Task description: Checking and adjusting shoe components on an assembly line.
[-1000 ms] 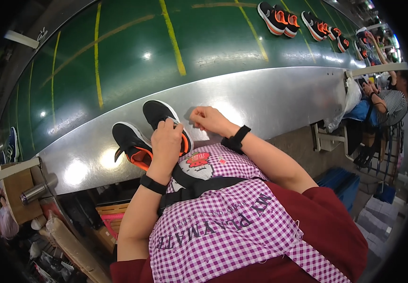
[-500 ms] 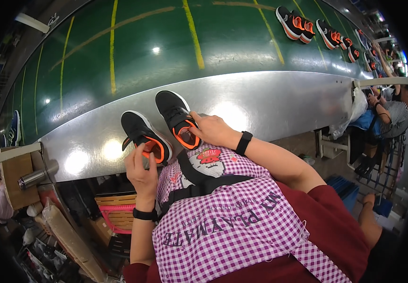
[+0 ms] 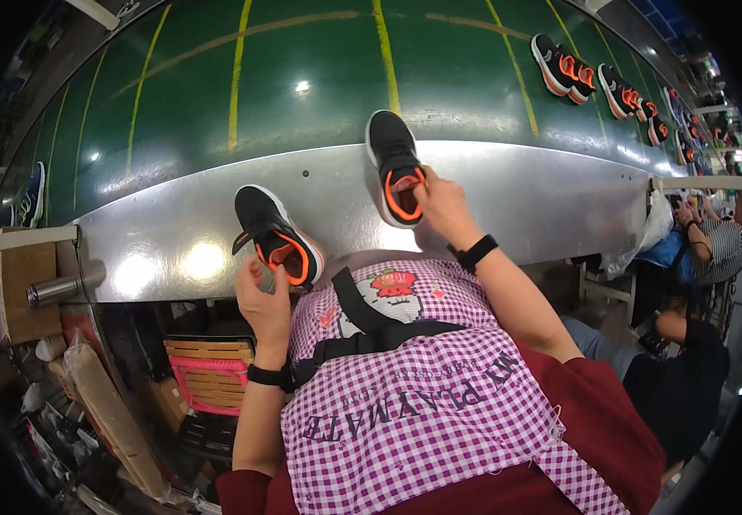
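My right hand (image 3: 448, 210) grips a black sneaker (image 3: 391, 142) by the side of its orange-lined collar. That sneaker's toe reaches over the edge of the green belt, and its heel is above the metal ledge. The matching black sneaker (image 3: 261, 207) rests on the ledge to the left, toe pointing away, its strap end sticking out at the side. Close by its collar is my left hand (image 3: 262, 300), fingers half curled, thumb and forefinger apart, with nothing visible between them.
The shiny metal ledge (image 3: 551, 193) runs along the green belt (image 3: 311, 112) with yellow lines. More sneakers (image 3: 564, 70) stand on the belt at the far right, and a blue shoe (image 3: 34, 196) at the far left. Other people (image 3: 719, 232) work at the right. A metal cylinder (image 3: 53, 294) sits at the left.
My right hand has moved the right sneaker forward and to the right, away from the other one, onto the belt's edge. The left hand stays beside the left sneaker.
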### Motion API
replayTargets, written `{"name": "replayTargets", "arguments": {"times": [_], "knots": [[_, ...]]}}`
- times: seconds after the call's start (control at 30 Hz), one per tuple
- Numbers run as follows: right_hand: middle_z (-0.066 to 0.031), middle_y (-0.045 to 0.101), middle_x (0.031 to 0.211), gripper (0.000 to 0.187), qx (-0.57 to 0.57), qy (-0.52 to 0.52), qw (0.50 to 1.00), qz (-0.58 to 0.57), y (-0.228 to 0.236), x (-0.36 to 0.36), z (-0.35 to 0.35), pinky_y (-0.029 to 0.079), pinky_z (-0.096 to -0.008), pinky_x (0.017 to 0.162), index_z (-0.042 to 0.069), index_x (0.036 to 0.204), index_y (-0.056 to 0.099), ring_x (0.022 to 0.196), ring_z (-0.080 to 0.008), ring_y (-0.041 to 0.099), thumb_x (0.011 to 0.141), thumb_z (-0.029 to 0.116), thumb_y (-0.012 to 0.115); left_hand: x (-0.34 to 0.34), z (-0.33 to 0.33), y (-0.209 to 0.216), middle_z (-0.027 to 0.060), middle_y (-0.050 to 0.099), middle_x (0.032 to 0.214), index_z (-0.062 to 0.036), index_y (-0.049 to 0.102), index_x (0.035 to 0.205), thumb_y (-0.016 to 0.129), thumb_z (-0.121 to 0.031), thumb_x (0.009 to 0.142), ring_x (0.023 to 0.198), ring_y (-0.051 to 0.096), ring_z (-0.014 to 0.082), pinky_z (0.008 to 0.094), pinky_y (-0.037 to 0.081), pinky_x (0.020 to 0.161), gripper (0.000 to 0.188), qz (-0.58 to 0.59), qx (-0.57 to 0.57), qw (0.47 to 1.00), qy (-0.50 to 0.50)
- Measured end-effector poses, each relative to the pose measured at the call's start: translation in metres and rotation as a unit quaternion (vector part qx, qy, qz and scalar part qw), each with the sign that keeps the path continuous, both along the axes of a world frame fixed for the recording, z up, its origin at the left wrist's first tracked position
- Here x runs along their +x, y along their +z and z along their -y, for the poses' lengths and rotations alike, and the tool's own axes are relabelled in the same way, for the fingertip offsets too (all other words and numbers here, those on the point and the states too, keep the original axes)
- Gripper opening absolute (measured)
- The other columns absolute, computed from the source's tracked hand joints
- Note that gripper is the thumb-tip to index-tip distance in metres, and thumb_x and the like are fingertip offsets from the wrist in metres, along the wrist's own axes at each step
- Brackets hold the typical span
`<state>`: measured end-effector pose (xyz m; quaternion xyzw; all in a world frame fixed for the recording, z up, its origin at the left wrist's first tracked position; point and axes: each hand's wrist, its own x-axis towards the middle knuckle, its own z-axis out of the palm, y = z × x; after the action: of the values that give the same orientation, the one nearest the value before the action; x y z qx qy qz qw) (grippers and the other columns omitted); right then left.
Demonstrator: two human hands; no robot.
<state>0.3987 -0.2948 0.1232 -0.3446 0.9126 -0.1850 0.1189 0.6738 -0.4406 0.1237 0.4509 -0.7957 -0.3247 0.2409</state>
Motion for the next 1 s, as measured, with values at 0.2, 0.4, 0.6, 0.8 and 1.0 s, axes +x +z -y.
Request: {"name": "replayTargets", "arguments": {"times": [0.2, 0.4, 0.6, 0.8, 1.0], "knots": [[-0.0165, 0.063, 0.077, 0.032, -0.053, -0.001, 0.997, -0.061, 0.030, 0.001, -0.009, 0.049, -0.0407, 0.067, 0.002, 0.105, 0.056, 0.073, -0.0323, 0.062, 0.081, 0.024, 0.058, 0.004, 0.027, -0.045, 0.0112, 0.061, 0.074, 0.0043, 0.034, 0.133, 0.067, -0.019, 0.078, 0.061, 0.061, 0.0185, 0.0304, 0.048, 0.055, 0.069, -0.070, 0.312, 0.947, 0.014], [-0.0163, 0.061, 0.079, 0.013, -0.226, 0.298, 0.927, 0.042, 0.049, 0.052, 0.051, 0.048, -0.0408, 0.068, 0.002, 0.081, 0.061, 0.076, -0.0319, 0.060, 0.079, 0.015, 0.056, -0.052, 0.019, -0.044, 0.0112, 0.063, 0.072, 0.0016, 0.033, 0.133, 0.065, -0.021, 0.079, 0.069, 0.064, 0.0186, 0.0316, 0.049, 0.065, 0.067, 0.040, 0.244, 0.959, -0.138], [-0.0164, 0.060, 0.069, 0.026, -0.031, 0.352, 0.935, 0.041, 0.013, 0.070, 0.054, 0.049, -0.0400, 0.065, -0.001, 0.073, 0.062, 0.068, -0.0321, 0.060, 0.079, 0.025, 0.060, -0.059, 0.038, -0.024, 0.0097, 0.058, 0.081, 0.0024, 0.043, 0.122, 0.047, -0.027, 0.089, 0.073, 0.058, 0.0155, 0.0262, 0.048, 0.068, 0.044, -0.142, 0.462, 0.875, 0.008], [-0.0187, 0.059, 0.066, 0.032, 0.016, 0.367, 0.930, -0.009, 0.005, 0.078, 0.054, 0.049, -0.0405, 0.062, -0.003, 0.066, 0.061, 0.064, -0.0334, 0.060, 0.074, 0.028, 0.065, -0.095, 0.055, 0.020, 0.0030, 0.053, 0.061, -0.0004, 0.060, 0.080, 0.045, -0.038, 0.092, 0.054, 0.051, 0.0113, 0.0227, 0.043, 0.054, 0.043, -0.047, 0.387, 0.920, -0.043], [-0.0200, 0.058, 0.064, 0.022, 0.009, 0.328, 0.937, 0.119, 0.015, 0.062, 0.046, 0.047, -0.0415, 0.062, -0.004, 0.066, 0.060, 0.065, -0.0350, 0.060, 0.067, 0.018, 0.063, -0.102, 0.048, 0.017, -0.0015, 0.049, 0.056, -0.0039, 0.060, 0.075, 0.047, -0.052, 0.088, 0.053, 0.047, 0.0077, 0.0209, 0.037, 0.050, 0.051, -0.054, 0.395, 0.903, -0.160]]}}
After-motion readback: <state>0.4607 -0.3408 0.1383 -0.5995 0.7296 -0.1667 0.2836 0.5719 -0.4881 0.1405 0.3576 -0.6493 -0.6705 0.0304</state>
